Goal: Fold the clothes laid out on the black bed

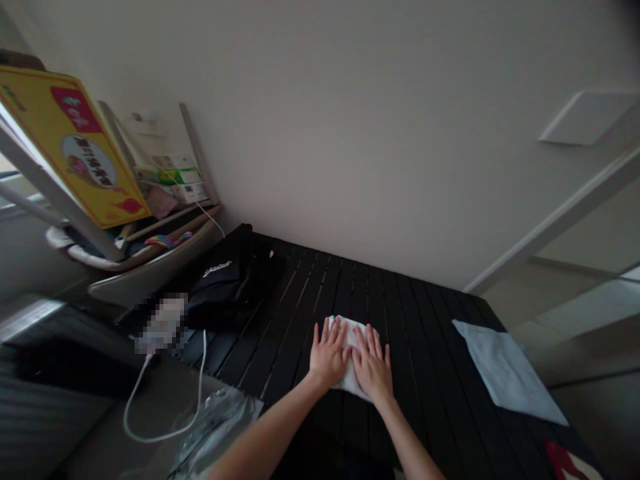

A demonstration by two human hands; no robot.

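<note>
White cloth lies folded or bunched beneath both hands, with one end showing past the fingertips and the other below the palms; the left hand and right hand are open, fingers spread and palms flat on top, side by side and gripping nothing. The cloth sits on the black slatted desk, directly under the hands and roughly centred between them; its layers could slide or ruck if the palms drag across it rather than press straight down, and a loose edge could catch on the slats. Farther to the right of the hands lies a flat pale blue cloth, well apart from them; a wide sweep that way could disturb it. To the left, a black bag sits on the desk, while a white cable and a crumpled clear plastic bag lie near the left forearm, where a careless swing could snag them. A pixelated object lies beyond the cable, too blurred to name; a yellow printed board stands far off to the left, and a white wall rises beyond the desk.
</note>
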